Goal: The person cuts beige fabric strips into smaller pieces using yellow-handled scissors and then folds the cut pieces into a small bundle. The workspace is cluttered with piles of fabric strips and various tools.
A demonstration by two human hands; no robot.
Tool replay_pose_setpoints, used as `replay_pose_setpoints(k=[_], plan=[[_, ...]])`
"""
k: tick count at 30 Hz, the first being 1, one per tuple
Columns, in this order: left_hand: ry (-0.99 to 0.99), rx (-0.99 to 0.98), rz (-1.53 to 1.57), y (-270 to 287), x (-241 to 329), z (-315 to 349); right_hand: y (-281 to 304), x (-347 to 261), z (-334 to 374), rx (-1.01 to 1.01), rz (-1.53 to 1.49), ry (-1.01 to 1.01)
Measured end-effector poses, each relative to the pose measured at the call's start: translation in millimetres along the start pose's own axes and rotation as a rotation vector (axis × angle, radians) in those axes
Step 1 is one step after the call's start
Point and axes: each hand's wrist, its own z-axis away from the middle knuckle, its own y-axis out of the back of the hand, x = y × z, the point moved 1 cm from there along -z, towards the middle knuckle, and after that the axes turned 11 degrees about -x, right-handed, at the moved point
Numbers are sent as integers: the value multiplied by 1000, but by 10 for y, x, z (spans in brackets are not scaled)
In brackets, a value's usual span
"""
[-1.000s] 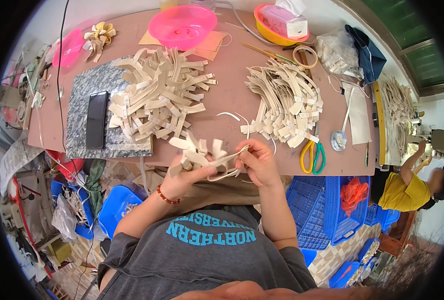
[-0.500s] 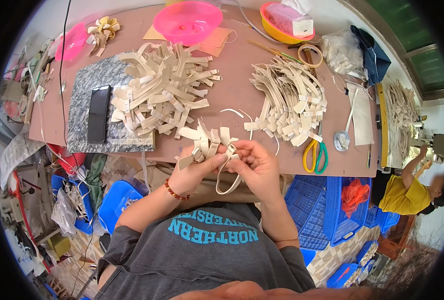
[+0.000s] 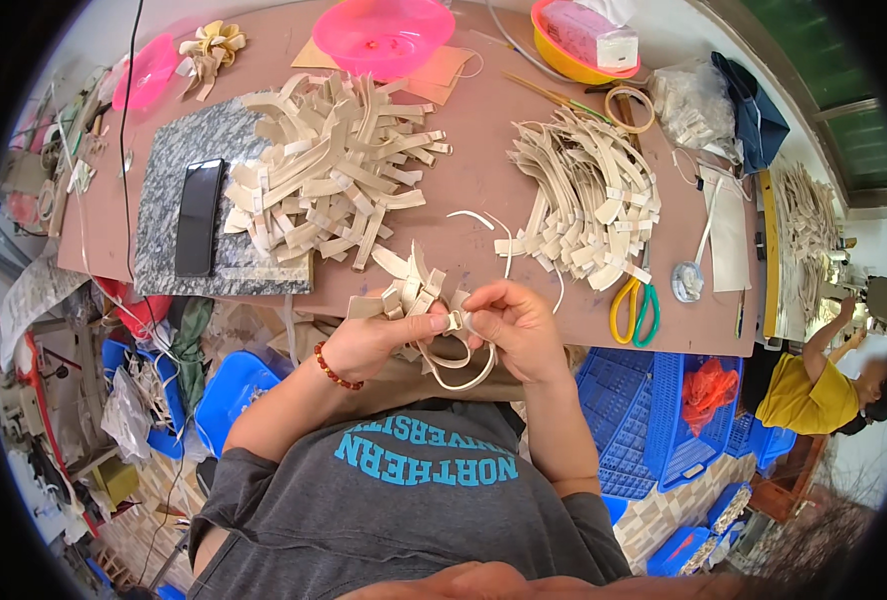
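Observation:
Near the table's front edge, my left hand (image 3: 366, 346) is closed round a small bunch of beige straps (image 3: 416, 290) that fan upward. My right hand (image 3: 520, 334) pinches beside a small buckle (image 3: 455, 320) on one strap, close to my left thumb. A narrow cream strip (image 3: 472, 381) hangs in a loop below both hands. Beyond them on the left lies a big tangled pile of beige straps (image 3: 339, 170). A second, more orderly pile of straps (image 3: 594, 195) lies to the right, with loose thin strips (image 3: 474, 216) between the piles.
On the left a black phone (image 3: 200, 218) rests on a speckled stone slab (image 3: 169, 160). Scissors (image 3: 636, 310) with yellow and green handles lie at the right front. Pink basin (image 3: 384, 35) and tape roll (image 3: 629, 108) sit farther back. Blue crates (image 3: 619, 400) stand below; a person in yellow (image 3: 809, 395) is at far right.
The hands have drawn slightly apart, and the buckle shows more clearly between them. The looped strip below has opened wider. The left hand has shifted a little left with the bunch.

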Motion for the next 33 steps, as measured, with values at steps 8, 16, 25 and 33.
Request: replay_pose_setpoints(k=[8, 16, 25, 33], plan=[[84, -137, -135, 42, 58, 16, -49, -58, -35, -186, -54, -188], [-96, -19, -389, -67, 103, -2, -142, -220, -166, -203, 775, 18], [-422, 203, -733, -134, 9, 4, -251, -224, -135, 94, 1371, 731], [-495, 314, -805, -127, -127, 0, -290, -175, -86, 202, 1423, 566]])
